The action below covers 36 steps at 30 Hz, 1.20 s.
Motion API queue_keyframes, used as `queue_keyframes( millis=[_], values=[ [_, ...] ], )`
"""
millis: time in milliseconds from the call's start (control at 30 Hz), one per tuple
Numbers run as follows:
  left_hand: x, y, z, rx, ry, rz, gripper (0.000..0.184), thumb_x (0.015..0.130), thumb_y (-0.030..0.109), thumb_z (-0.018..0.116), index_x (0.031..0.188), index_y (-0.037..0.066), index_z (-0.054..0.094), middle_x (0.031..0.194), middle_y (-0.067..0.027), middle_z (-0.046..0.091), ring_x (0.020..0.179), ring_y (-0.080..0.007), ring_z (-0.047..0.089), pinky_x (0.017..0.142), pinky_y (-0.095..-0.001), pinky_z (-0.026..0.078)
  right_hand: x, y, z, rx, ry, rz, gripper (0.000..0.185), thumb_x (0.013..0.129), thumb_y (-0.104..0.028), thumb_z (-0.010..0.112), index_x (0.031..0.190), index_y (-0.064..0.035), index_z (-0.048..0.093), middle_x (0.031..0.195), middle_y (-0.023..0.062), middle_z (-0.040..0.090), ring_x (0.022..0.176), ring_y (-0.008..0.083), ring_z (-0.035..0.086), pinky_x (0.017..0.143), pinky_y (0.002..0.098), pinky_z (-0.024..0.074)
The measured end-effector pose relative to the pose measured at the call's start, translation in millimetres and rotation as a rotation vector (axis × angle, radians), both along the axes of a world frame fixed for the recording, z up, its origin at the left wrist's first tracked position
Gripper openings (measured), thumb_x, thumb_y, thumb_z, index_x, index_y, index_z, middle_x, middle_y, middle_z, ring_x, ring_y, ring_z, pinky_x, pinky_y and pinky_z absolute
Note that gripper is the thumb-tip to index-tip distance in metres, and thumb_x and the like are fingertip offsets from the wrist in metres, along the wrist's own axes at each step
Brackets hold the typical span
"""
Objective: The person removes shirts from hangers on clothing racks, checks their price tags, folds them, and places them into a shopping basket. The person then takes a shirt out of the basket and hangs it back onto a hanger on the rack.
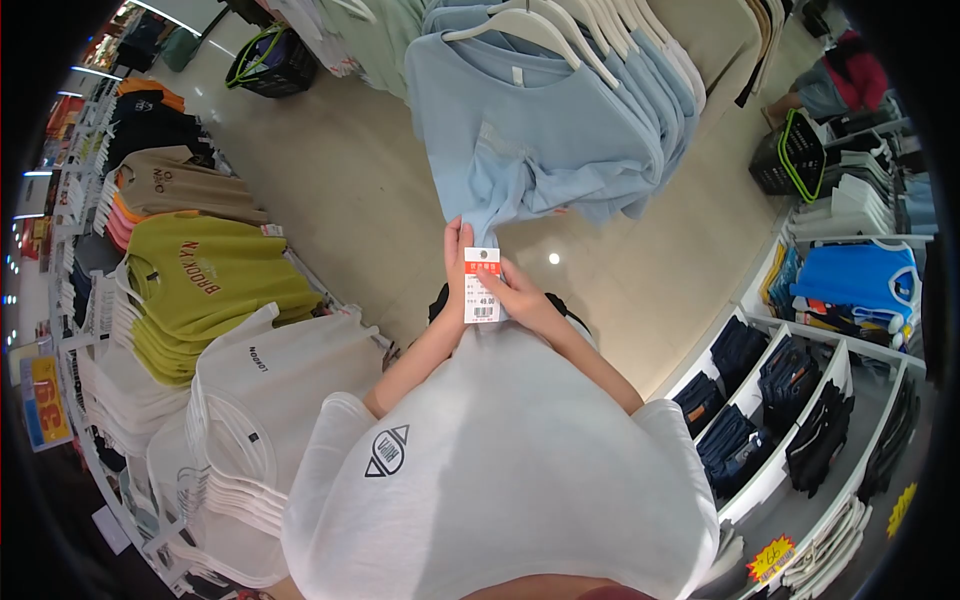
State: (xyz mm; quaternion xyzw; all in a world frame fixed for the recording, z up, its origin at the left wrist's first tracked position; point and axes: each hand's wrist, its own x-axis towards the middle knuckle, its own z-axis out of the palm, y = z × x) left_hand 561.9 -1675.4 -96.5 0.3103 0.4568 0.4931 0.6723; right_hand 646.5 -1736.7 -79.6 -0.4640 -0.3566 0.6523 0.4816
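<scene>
A light blue shirt hangs on a white hanger at the front of a row of similar shirts. Part of its fabric is drawn down toward my hands. My left hand is upright at the tag's left side, its fingers closed around the gathered blue cloth. My right hand pinches the white and red price tag, thumb on its face. The tag faces up, with 49.00 printed on it.
Racks of folded-over shirts, among them a green one and white ones, line the left. At right, shelves hold dark jeans. Black baskets stand on the floor; a person in red is at the upper right.
</scene>
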Motion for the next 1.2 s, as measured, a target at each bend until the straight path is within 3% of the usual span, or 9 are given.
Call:
queue_keyframes(
  millis=[67, 233, 400, 633, 733, 967, 1033, 1067, 1200],
  values=[
    [0, 2, -2, -0.008, 0.003, -0.052, 0.026, 0.085, 0.026, 0.045, 0.103, 0.007, 0.042, 0.077, 0.0019, 0.046, 0.061, -0.0034, 0.045, 0.051, -0.0177, 0.039, 0, 1, 6, -0.126, 0.289, -0.038, 0.03, 0.083, -0.025, 0.05, 0.098, 0.0007, 0.047, 0.086, 0.0033, 0.055, 0.075, 0.007, 0.052, 0.064, 0.019, 0.0414],
    [-3, 2, 7, 0.001, 0.039, -0.209, 0.027, 0.084, 0.019, 0.048, 0.104, 0.002, 0.043, 0.072, 0.0015, 0.043, 0.056, -0.0017, 0.038, 0.047, -0.0172, 0.032, 9, -1, 13, -0.189, 0.246, -0.028, 0.031, 0.082, -0.027, 0.05, 0.095, 0.0004, 0.051, 0.084, 0.0036, 0.056, 0.075, 0.0071, 0.052, 0.063, 0.0196, 0.041],
    [-5, 2, 5, 0.021, 0.076, -0.24, 0.025, 0.083, 0.017, 0.048, 0.103, 0.001, 0.044, 0.07, 0.0015, 0.044, 0.056, -0.0018, 0.039, 0.048, -0.0177, 0.033, 9, -6, 5, -0.191, 0.179, 0.037, 0.032, 0.081, -0.029, 0.05, 0.093, -0.0001, 0.053, 0.082, 0.0036, 0.057, 0.072, 0.0066, 0.053, 0.06, 0.02, 0.0408],
    [-13, 2, -4, 0.077, 0.174, -0.265, 0.022, 0.081, 0.012, 0.047, 0.1, 0.001, 0.046, 0.074, 0.0017, 0.043, 0.065, -0.004, 0.039, 0.054, -0.0181, 0.033, 1, -12, 14, -0.243, 0.215, -0.138, 0.028, 0.082, -0.025, 0.048, 0.094, 0.0001, 0.053, 0.08, 0.0035, 0.057, 0.07, 0.0069, 0.054, 0.058, 0.0204, 0.0426],
    [-28, 5, -28, 0.162, 0.313, -0.291, 0.022, 0.08, 0.007, 0.045, 0.102, 0.004, 0.045, 0.068, 0.0036, 0.043, 0.057, -0.0015, 0.04, 0.05, -0.0173, 0.032, 0, -12, 26, -0.253, 0.154, -0.173, 0.026, 0.082, -0.024, 0.049, 0.094, -0.0005, 0.053, 0.08, 0.0032, 0.057, 0.07, 0.0065, 0.054, 0.058, 0.0202, 0.0429],
    [-50, 8, 49, -0.065, 0.136, -0.485, 0.019, 0.086, 0.018, 0.039, 0.097, 0.004, 0.046, 0.07, 0.0021, 0.042, 0.062, -0.005, 0.036, 0.057, -0.0188, 0.032, -11, -2, 55, -0.133, 0.207, -0.272, 0.024, 0.082, -0.023, 0.05, 0.093, -0.0022, 0.053, 0.079, 0.0013, 0.056, 0.068, 0.0057, 0.053, 0.058, 0.0202, 0.043],
    [-58, 12, 62, 0.273, 0.106, -0.694, 0.022, 0.088, 0.023, 0.036, 0.097, 0.005, 0.045, 0.074, 0.0006, 0.045, 0.063, -0.0073, 0.041, 0.059, -0.019, 0.035, -12, 7, 68, -0.122, 0.208, -0.263, 0.024, 0.082, -0.023, 0.05, 0.093, -0.0021, 0.053, 0.078, 0.0012, 0.056, 0.068, 0.0056, 0.053, 0.058, 0.0201, 0.043],
    [-61, 12, 68, 0.295, 0.068, -0.713, 0.019, 0.086, 0.019, 0.039, 0.097, 0.004, 0.045, 0.079, -0.003, 0.05, 0.067, -0.011, 0.048, 0.061, -0.0221, 0.04, -13, 11, 76, -0.112, 0.212, -0.255, 0.024, 0.082, -0.023, 0.05, 0.093, -0.002, 0.052, 0.078, 0.0011, 0.056, 0.068, 0.0055, 0.053, 0.059, 0.0201, 0.043],
    [-60, 26, 112, 0.416, 0.221, -0.752, 0.012, 0.083, 0.008, 0.04, 0.092, 0.001, 0.043, 0.081, -0.0075, 0.053, 0.075, -0.0142, 0.052, 0.066, -0.0254, 0.041, -25, 30, 113, -0.045, 0.13, -0.316, 0.023, 0.082, -0.022, 0.05, 0.092, -0.0016, 0.052, 0.078, 0.0015, 0.056, 0.068, 0.0053, 0.053, 0.059, 0.0201, 0.043]
  ],
)
